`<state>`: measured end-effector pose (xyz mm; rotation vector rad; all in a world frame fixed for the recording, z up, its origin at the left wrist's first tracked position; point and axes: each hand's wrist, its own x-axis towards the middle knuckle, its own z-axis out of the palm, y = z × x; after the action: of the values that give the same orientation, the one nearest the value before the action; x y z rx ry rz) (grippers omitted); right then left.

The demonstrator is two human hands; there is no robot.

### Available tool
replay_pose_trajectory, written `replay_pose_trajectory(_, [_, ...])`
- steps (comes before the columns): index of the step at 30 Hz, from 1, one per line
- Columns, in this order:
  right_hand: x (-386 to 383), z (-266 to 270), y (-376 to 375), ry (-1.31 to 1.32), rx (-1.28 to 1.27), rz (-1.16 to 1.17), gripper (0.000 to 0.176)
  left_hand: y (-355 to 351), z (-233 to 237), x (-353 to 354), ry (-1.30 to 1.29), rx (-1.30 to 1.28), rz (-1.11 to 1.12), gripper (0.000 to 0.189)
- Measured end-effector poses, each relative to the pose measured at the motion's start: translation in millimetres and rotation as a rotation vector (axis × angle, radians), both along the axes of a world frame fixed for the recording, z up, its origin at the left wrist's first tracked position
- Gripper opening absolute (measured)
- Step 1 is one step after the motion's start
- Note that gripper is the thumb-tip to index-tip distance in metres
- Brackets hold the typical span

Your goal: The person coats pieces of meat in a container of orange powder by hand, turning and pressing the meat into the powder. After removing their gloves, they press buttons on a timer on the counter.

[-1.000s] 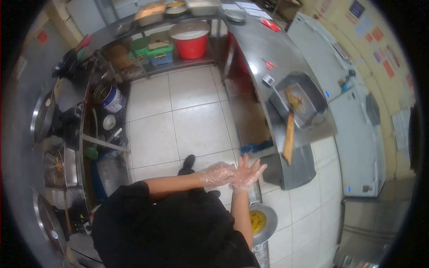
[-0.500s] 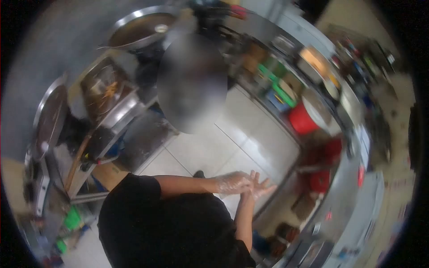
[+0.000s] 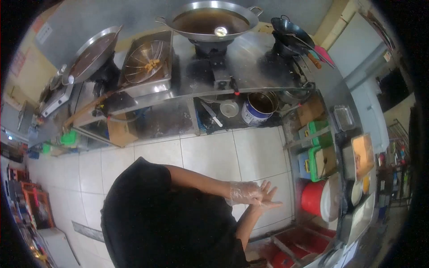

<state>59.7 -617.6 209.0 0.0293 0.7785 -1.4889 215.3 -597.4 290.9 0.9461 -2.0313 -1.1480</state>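
My left hand (image 3: 246, 193), in a crinkled clear plastic glove (image 3: 237, 194), reaches across from the left, its fingers closed at the base of my right palm. What they pinch there is too small to tell. My right hand (image 3: 270, 196) is palm up with its fingers spread, and nothing lies on it. Whether thin plastic covers part of that palm is unclear. Both hands are over the tiled floor (image 3: 214, 154), away from the counter.
A steel counter (image 3: 250, 76) runs ahead, bearing a large wok of dark liquid (image 3: 210, 21), a dark wok (image 3: 292, 38) and a tray with a strainer (image 3: 145, 67). Below are a knife (image 3: 212, 115) and a bucket (image 3: 259, 109). At right stands a red bucket (image 3: 313, 198).
The view has turned, so the cooking counter now spans the top. Both hands remain together, with the left still closed against the spread right hand. The blurred area ahead is gone.
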Motion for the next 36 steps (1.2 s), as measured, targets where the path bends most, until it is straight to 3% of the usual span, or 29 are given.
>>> replay_pose_trajectory(4, [-87.2,16.9,-80.7,0.000,-0.092,0.027,0.117,-63.5,7.9,-90.0,-0.078,-0.011,-0.047,0.029])
replay_pose_trajectory(8, [-182.3,-4.1,-155.9,0.068,-0.254,-0.027,0.073,-127.2,33.0,-148.3,0.007,0.261,-0.144,0.033])
replay_pose_trajectory(10, [-213.0,29.2,-183.2,0.063,-0.188,-0.164,0.042,-152.3,71.0,-163.7,-0.136,0.315,-0.209,0.035])
replay_pose_trajectory(11, [-239.5,43.0,-189.0,0.090,-0.175,-0.259,0.042,-162.8,75.9,-169.8,-0.163,0.368,-0.227,0.035])
replay_pose_trajectory(13, [-278.4,64.3,-213.2,-0.089,-0.311,-0.196,0.028,-195.6,72.8,-178.0,-0.205,0.404,-0.268,0.036])
replay_pose_trajectory(14, [-296.9,74.6,-221.7,-0.086,-0.315,-0.239,0.028,-210.4,69.9,-182.2,-0.244,0.421,-0.207,0.036])
replay_pose_trajectory(16, [-335.4,85.1,-238.5,0.260,-0.123,-0.323,0.034,-239.2,56.8,-191.5,-0.295,0.435,-0.167,0.037])
replay_pose_trajectory(18, [-366.7,87.8,-261.3,0.333,-0.122,-0.338,0.025,-277.1,27.5,-204.0,0.076,0.649,-0.022,0.034])
replay_pose_trajectory(21, [-393.5,131.6,-299.0,0.787,-0.052,-0.224,0.034,-359.0,30.5,-235.5,0.027,0.660,-0.025,0.040])
replay_pose_trajectory(24, [-440.1,118.3,-349.2,0.875,-0.015,-0.127,0.035,-458.6,39.3,-273.4,0.023,0.706,-0.066,0.046])
replay_pose_trajectory(28, [-475.0,132.7,-426.5,1.044,0.009,-0.173,0.039,-596.8,29.6,-343.6,0.242,0.584,-0.058,0.047])
replay_pose_trajectory(30, [-489.2,143.6,-466.0,1.015,0.052,-0.212,0.046,-662.9,26.6,-374.8,0.695,0.490,-0.222,0.054])
replay_pose_trajectory(32, [-506.5,145.3,-503.5,1.283,-0.037,-0.297,0.054,-718.3,66.6,-415.9,0.200,0.178,-0.104,0.062])
replay_pose_trajectory(34, [-523.2,170.9,-544.7,1.228,-0.021,-0.296,0.060,-764.2,99.9,-463.8,0.035,0.233,-0.074,0.069])
replay_pose_trajectory(36, [-555.7,178.6,-589.3,1.527,0.052,-0.110,0.064,-829.5,64.1,-511.7,-0.139,0.121,-0.071,0.071])
